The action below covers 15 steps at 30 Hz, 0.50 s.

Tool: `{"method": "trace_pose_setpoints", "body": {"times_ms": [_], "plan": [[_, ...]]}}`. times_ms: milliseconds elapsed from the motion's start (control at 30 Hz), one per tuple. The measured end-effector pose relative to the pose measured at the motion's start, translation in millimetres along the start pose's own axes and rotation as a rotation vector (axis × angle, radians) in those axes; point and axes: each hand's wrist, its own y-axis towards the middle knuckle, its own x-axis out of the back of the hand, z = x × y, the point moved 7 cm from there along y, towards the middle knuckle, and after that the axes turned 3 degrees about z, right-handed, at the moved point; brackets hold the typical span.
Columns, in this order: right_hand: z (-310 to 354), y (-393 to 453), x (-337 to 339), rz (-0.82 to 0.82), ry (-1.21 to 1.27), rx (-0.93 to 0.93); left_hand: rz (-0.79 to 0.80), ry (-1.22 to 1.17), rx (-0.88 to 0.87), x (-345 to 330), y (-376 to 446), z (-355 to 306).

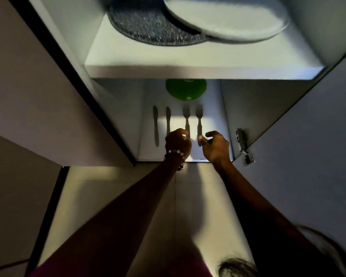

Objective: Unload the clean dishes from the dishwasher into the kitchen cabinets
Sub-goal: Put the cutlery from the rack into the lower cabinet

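Two forks lie side by side on the cabinet's lower shelf (212, 120), tines pointing to the back. My left hand (178, 141), with a beaded bracelet at the wrist, curls its fingers round the handle end of the left fork (186, 116). My right hand (215, 145) is beside it, fingers loosely curled, one fingertip touching the handle end of the right fork (199, 118). Two knives (155, 124) (168, 119) lie parallel to the left of the forks. A green bowl (186, 89) stands behind them.
The upper shelf (188, 71) carries a speckled grey plate (148, 27) and a white plate (228, 19) overlapping it. The open cabinet door (308, 136) with its metal hinge (243, 145) is at the right. A dark-edged cabinet side (84, 100) is at the left.
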Motion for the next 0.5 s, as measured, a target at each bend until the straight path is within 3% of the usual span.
{"method": "trace_pose_setpoints", "body": {"times_ms": [367,500], "plan": [[111,-158,101,0.096,0.205,-0.036,0.081,-0.013,0.09,166,-128,-103],[177,-222,169,0.075,0.261,-0.036,0.069,-0.188,0.172,241,-179,-151]]}}
